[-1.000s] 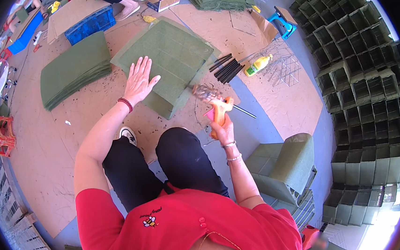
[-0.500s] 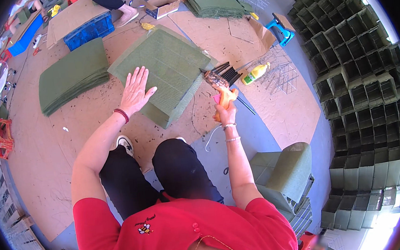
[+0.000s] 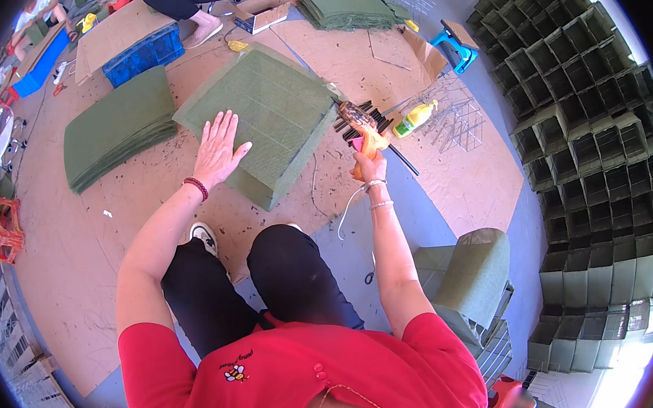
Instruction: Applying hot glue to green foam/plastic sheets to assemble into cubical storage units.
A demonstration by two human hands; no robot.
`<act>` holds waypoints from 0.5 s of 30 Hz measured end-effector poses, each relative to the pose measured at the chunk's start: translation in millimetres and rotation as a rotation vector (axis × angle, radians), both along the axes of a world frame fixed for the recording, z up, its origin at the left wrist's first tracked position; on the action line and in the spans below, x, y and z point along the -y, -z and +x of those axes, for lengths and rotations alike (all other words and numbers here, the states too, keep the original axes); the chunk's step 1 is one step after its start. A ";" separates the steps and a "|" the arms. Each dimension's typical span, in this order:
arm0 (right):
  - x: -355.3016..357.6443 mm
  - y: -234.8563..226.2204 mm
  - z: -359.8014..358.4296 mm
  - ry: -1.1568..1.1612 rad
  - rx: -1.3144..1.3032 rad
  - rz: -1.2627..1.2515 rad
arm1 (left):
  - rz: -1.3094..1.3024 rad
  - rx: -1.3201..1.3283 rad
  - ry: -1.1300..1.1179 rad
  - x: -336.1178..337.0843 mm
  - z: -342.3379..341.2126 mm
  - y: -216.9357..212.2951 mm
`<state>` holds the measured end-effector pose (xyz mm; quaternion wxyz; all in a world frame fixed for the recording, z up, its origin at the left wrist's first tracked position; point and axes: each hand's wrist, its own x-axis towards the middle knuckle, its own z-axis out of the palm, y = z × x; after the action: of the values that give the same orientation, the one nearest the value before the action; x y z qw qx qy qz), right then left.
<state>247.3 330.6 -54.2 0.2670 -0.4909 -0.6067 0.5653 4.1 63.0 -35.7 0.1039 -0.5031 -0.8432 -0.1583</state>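
Note:
A green fabric panel (image 3: 275, 93) with faint grid lines lies in front of me, a flap folded along its near side. My left hand (image 3: 216, 153) rests flat on its left part, fingers stretched out. In my right hand (image 3: 370, 166) is a yellow-orange glue gun (image 3: 368, 133) with a brown, stained barrel, its nozzle at the panel's right corner. A white cord trails from its grip. Several black glue sticks (image 3: 380, 118) lie partly hidden behind the gun, beside a yellow bottle (image 3: 415, 119) with a green label.
A stack of green sheets (image 3: 117, 128) lies left, another stack (image 3: 345, 7) at the far side. Wire grids (image 3: 458, 121) and a blue stool (image 3: 455, 45) are to the right. Green box shapes (image 3: 581, 130) are piled along the right. Two other people sit at the far left and far side.
My right hand has shifted the glue gun slightly away from me, its nozzle now farther up by the panel's right corner. My left hand stays almost still.

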 end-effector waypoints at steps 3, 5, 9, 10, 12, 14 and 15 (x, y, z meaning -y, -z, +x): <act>18.8 -4.1 11.0 -0.048 -0.024 0.010 | 0.000 0.004 -0.008 1.5 -1.2 1.3; 29.7 1.4 23.0 -0.120 0.033 0.043 | 0.001 -0.004 -0.009 0.8 -1.4 2.0; 63.6 3.0 43.6 -0.175 0.049 0.079 | -0.012 0.008 -0.010 1.3 -0.1 1.8; 74.4 4.2 47.2 -0.167 0.057 0.095 | -0.012 0.008 -0.014 1.8 -0.5 2.6; 84.5 20.1 60.7 -0.201 0.067 0.168 | -0.010 0.012 -0.012 -0.9 0.5 1.7; 111.9 1.2 63.4 -0.249 0.081 0.128 | -0.064 0.034 -0.030 2.3 -1.0 1.4; 118.9 3.2 66.9 -0.252 0.084 0.126 | -0.066 0.037 -0.032 1.5 -1.4 1.5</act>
<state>314.2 211.6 -57.4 0.1988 -0.4165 -0.7085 0.5340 2.7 61.5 -37.3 0.0743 -0.4896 -0.8577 -0.1380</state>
